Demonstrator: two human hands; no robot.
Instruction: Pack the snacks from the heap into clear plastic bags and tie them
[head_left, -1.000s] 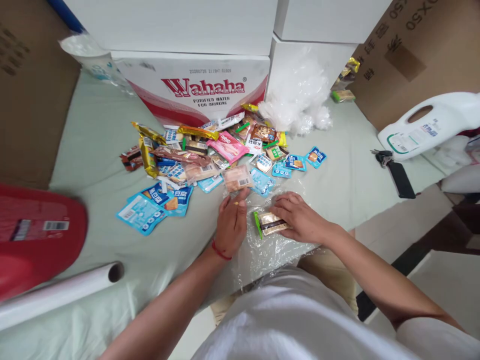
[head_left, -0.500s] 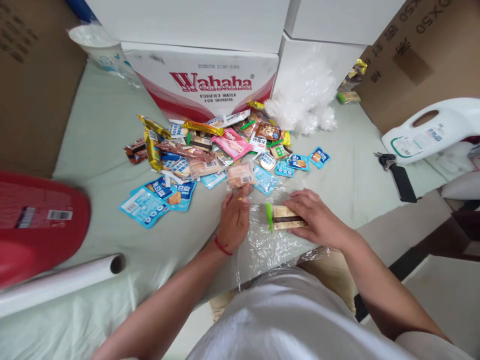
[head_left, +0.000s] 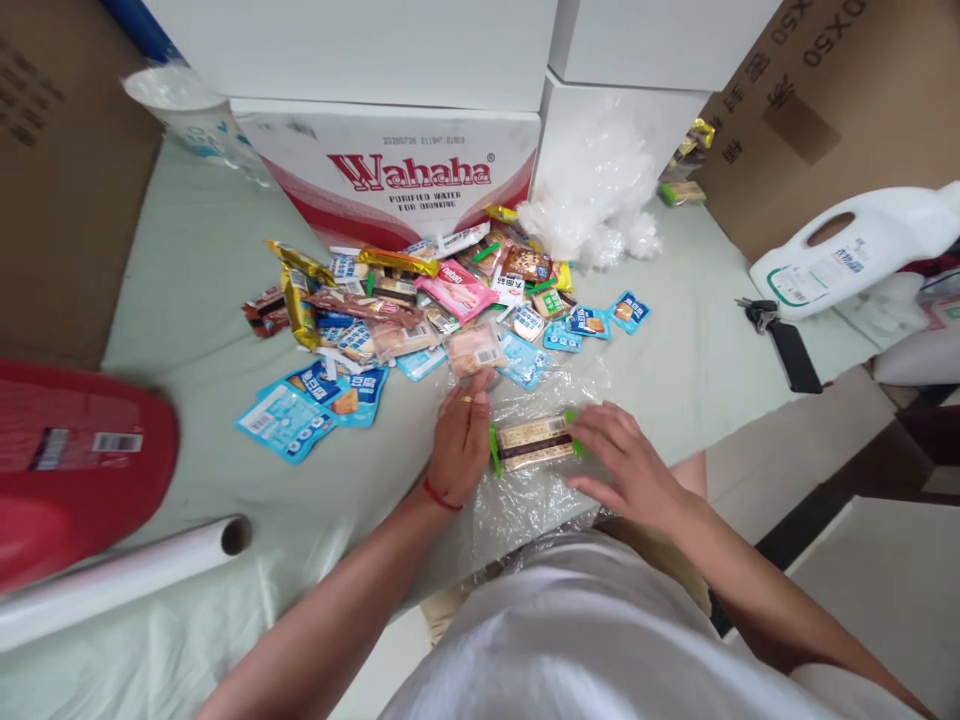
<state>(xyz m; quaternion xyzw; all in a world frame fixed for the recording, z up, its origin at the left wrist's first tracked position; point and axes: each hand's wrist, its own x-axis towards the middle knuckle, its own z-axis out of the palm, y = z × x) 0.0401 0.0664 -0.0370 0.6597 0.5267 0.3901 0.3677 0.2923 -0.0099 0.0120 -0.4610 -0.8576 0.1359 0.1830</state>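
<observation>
Fingers [head_left: 600, 428] of the right hand [head_left: 641, 475] are spread wide and close on nothing, their tips right by the green right end of a cracker packet [head_left: 534, 444]; whether they touch it is hard to tell. The packet lies between the two hands on a sheet of clear film [head_left: 517, 505], spread over the near part of the counter [head_left: 397, 480]. So far, the film is laid out with one packet on it and appears unfolded over it; the many snack packets [head_left: 459, 292] beyond remain in a loose heap. The left hand [head_left: 461, 440] rests low at the film's left edge, fingers together and pointing forward; whether they pinch the film I cannot tell. Both forearms angle inward from the sides.
</observation>
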